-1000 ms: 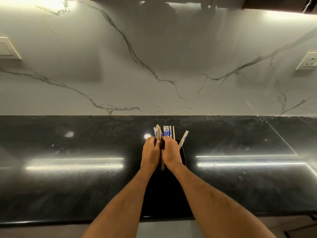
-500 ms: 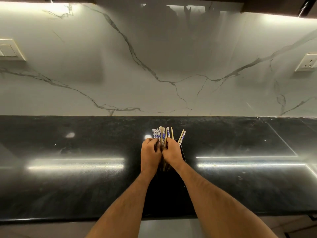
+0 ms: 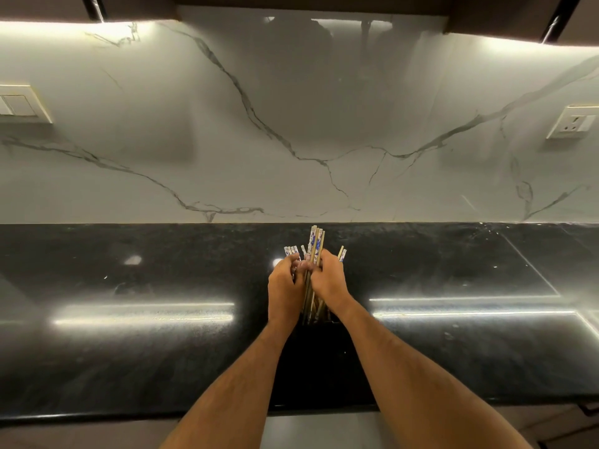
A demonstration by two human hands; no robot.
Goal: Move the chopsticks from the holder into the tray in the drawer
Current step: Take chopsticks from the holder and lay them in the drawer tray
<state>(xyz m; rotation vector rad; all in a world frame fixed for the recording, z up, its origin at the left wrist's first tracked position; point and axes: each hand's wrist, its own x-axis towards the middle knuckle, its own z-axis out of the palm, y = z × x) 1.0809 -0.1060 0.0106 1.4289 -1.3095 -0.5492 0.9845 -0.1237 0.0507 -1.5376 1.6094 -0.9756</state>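
Note:
A bundle of wooden chopsticks point(image 3: 315, 246) with blue-and-white patterned tops stands in a dark holder point(image 3: 319, 322) on the black countertop. My left hand point(image 3: 285, 288) grips the left part of the bundle. My right hand point(image 3: 329, 280) grips the right part, with a few sticks raised higher between the two hands. The holder is mostly hidden behind my hands and wrists and blends into the dark counter. No drawer or tray is in view.
The glossy black countertop point(image 3: 146, 351) runs left to right, its front edge near the bottom. Behind it rises a white marble backsplash point(image 3: 291, 124) with a switch plate point(image 3: 19, 103) at the left and a socket point(image 3: 573, 121) at the right.
A few chopsticks in the middle have risen higher than the rest between my hands. The camera has tilted slightly, showing more of the cabinet underside above.

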